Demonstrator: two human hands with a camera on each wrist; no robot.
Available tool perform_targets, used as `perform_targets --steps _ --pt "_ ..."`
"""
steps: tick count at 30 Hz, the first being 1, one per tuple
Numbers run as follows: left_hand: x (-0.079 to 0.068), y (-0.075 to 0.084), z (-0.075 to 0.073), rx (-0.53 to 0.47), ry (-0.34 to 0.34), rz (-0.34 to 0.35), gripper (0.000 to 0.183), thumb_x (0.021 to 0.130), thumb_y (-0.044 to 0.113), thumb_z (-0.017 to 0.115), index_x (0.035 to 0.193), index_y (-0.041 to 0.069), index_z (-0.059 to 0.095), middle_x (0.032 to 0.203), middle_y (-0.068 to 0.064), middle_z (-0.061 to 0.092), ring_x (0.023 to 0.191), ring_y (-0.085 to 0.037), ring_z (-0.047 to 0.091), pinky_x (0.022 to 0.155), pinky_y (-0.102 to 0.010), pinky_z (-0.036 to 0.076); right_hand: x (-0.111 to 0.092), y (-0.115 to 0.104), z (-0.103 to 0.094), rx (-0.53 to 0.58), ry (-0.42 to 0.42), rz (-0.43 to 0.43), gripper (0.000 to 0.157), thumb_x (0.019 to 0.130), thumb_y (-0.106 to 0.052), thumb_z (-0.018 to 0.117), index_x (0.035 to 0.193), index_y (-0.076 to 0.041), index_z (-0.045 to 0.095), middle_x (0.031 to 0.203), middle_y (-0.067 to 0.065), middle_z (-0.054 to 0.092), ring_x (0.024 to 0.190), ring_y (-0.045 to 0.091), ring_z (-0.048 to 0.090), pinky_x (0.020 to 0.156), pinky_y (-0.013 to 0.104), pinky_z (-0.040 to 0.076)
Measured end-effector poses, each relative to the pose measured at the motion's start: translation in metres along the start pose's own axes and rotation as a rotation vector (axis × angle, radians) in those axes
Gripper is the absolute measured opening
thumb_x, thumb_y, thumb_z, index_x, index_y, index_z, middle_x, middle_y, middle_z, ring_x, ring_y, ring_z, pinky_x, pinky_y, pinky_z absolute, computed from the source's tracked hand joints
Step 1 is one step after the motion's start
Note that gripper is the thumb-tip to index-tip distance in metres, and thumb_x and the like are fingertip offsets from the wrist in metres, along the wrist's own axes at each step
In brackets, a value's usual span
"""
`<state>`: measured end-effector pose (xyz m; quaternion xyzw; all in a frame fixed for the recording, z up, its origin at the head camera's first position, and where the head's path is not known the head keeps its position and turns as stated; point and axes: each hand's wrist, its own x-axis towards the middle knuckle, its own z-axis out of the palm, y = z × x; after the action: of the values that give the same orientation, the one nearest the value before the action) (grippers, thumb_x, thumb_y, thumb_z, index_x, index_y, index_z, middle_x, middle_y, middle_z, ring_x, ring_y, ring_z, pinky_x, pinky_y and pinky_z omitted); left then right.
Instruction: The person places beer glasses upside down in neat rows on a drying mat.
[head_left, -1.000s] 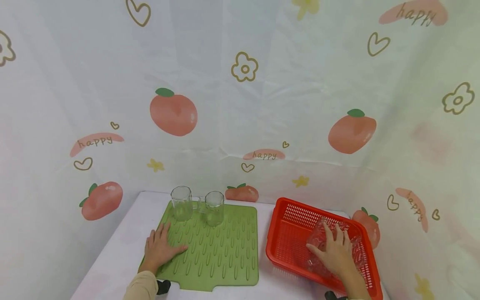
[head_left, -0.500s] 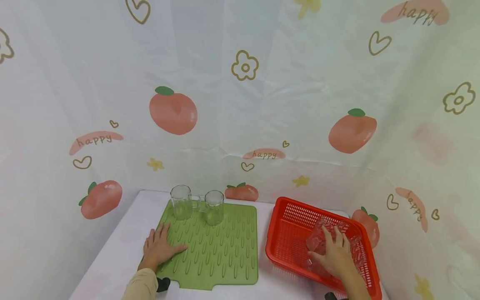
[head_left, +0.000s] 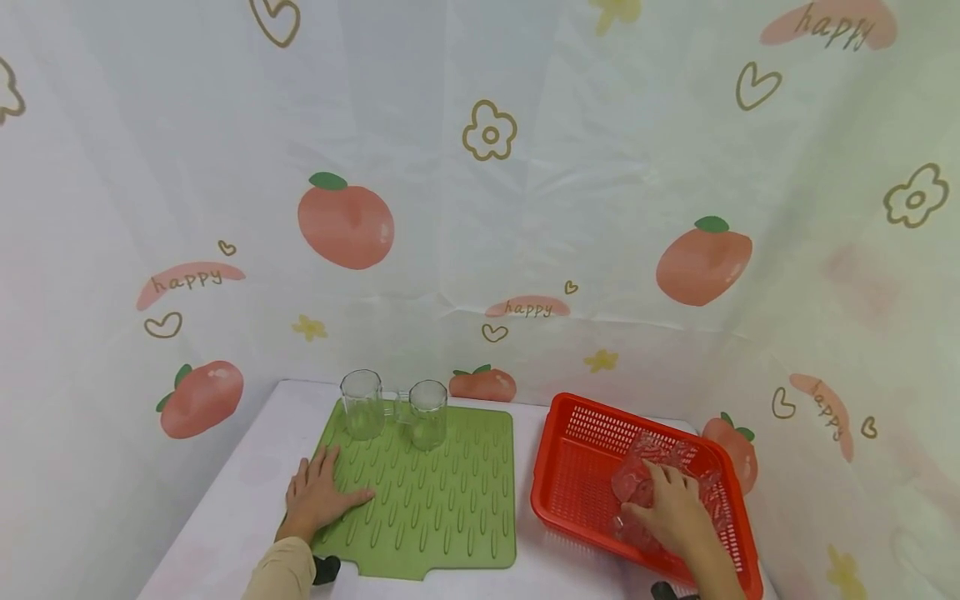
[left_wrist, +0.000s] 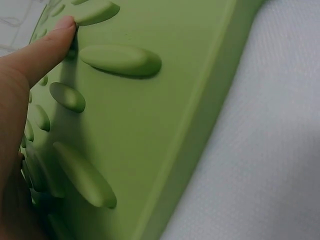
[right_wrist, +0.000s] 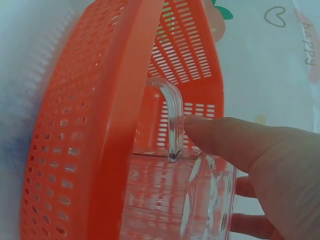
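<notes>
My left hand [head_left: 318, 496] rests with spread fingers on the left part of a green ribbed drying mat [head_left: 450, 508]. The left wrist view has its thumb [left_wrist: 52, 47] touching the raised ridges. Over on the right, my right hand [head_left: 675, 504] reaches into a red plastic basket [head_left: 542, 475] and grips a clear glass mug [right_wrist: 160, 195] lying on its side. Its thumb [right_wrist: 215, 135] is by the mug's handle [right_wrist: 175, 117], with the other fingers around the far side. Several clear glass pieces overlap there in the head view.
Two clear glass mugs [head_left: 363, 408] stand upright at the mat's back left, their handles facing each other. A strip of white tabletop [head_left: 528, 467] separates mat and basket. Behind rises a white curtain [head_left: 442, 208] printed with fruit.
The right hand's fingers have drawn in from spread to curled around the mug inside the basket. The left hand and the mugs on the mat have stayed put.
</notes>
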<state>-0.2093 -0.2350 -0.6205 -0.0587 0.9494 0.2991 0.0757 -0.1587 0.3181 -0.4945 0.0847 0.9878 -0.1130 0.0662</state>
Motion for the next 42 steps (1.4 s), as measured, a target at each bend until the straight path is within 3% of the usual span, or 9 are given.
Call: perform_targets --steps 13,25,42 --pt "0.000 -0.001 0.001 -0.011 -0.002 0.001 0.126 0.075 0.071 0.076 0.163 0.005 0.014 0.168 -0.029 0.002 0.152 -0.059 -0.007 0.118 -0.078 -0.002 -0.014 -0.003 -0.007 -0.033 0.066 -0.010 0.089 0.070 -0.043 0.092 0.138 0.000 0.052 0.133 0.037 0.045 0.118 0.062 0.039 0.092 0.078 0.047" --pt "-0.001 0.001 0.000 0.003 0.013 0.008 0.127 0.074 0.070 0.077 0.163 0.004 0.015 0.168 -0.029 0.004 0.151 -0.060 -0.004 0.118 -0.078 0.001 -0.015 0.003 -0.006 -0.019 0.006 0.023 0.088 0.069 -0.036 0.094 0.135 0.001 0.049 0.126 0.036 0.052 0.107 0.056 0.053 0.090 0.077 0.047" --pt "-0.003 0.001 0.000 -0.038 0.041 0.017 0.126 0.073 0.067 0.079 0.161 0.003 0.018 0.167 -0.030 0.008 0.151 -0.061 -0.002 0.117 -0.079 0.000 -0.011 0.000 -0.010 -0.029 -0.010 0.032 0.090 0.067 -0.040 0.094 0.134 0.002 0.051 0.123 0.033 0.057 0.109 0.056 0.052 0.088 0.075 0.050"
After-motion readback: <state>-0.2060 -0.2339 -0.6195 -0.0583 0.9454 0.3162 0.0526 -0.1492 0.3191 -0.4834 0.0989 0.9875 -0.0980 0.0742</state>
